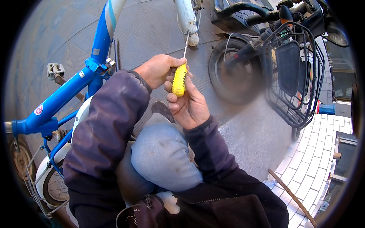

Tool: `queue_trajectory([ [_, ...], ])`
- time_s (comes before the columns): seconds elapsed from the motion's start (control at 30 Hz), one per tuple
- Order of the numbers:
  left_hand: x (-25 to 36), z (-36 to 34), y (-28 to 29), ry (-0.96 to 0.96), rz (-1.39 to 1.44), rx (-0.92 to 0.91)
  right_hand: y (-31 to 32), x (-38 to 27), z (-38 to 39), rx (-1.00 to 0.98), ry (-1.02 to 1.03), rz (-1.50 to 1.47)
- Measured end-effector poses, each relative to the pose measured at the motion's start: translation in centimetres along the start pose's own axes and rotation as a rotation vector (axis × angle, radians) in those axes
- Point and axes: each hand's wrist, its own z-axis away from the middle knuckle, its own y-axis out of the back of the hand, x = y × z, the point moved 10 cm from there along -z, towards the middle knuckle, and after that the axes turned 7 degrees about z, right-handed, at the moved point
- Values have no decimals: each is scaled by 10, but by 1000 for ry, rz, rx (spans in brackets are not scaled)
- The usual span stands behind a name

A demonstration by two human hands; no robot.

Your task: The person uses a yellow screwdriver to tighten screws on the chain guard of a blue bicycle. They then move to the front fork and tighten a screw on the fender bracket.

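A screwdriver (pixel 179 81) with a yellow, black-ridged handle points away from me, its thin metal shaft reaching the lower end of a white tube (pixel 185 21). The tip meets a small screw or hole there; which one, I cannot tell. My left hand (pixel 157 71) pinches the front of the handle, near the shaft. My right hand (pixel 192 106) is closed round the rear of the handle from below and the right, with its fingers partly hidden. Thin cable or wire runs beside the white tube.
A blue bicycle frame (pixel 72 93) with a pedal (pixel 56 70) stands at my left. On the right is a parked two-wheeler with a black wire basket (pixel 294 72) and a front wheel (pixel 235 70). A wooden stick (pixel 292 197) leans by the white tiled wall (pixel 310 163).
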Motion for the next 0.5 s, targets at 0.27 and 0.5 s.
queue_trajectory([
  [0.27,12,1,15,-36,-209,196,-11,3,-6,-194,-5,-157],
  [0.5,19,5,17,-92,-328,283,-11,7,-7,-224,-24,-287],
])
